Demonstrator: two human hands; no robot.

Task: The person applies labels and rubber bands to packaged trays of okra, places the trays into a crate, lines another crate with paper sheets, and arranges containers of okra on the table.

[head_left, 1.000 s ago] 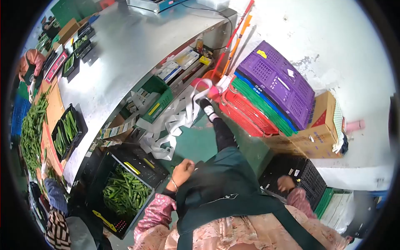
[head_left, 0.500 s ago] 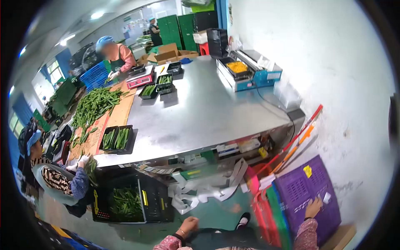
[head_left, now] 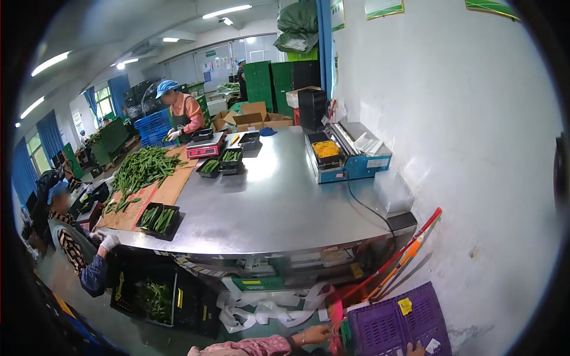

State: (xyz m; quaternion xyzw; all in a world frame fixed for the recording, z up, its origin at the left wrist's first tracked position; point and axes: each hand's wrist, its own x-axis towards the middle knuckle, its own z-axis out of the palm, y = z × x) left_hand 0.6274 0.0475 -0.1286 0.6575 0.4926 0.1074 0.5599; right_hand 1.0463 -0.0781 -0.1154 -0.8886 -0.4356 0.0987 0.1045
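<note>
A purple plastic crate, slatted and folded flat, leans near the wall at the bottom right, with a yellow label and a white tag on it. My right hand is at its lower part beside the white tag, fingers bent against the slats; the frame cuts off the rest of the hand. My left hand, in a pink patterned sleeve, reaches across to the crate's left side. Its fingers are closed by the red and green edges there. What they hold, if anything, is too small to make out.
A steel table spans the middle, bearing okra, black trays and a blue wrapping machine. White strapping and a black crate lie on the floor. Red and orange poles lean by the wall. Two co-workers stand left.
The view has tilted up and shifted. My left hand has moved right, from in front of my body to the crate's left side. My right hand stays at about the same spot on the purple crate.
</note>
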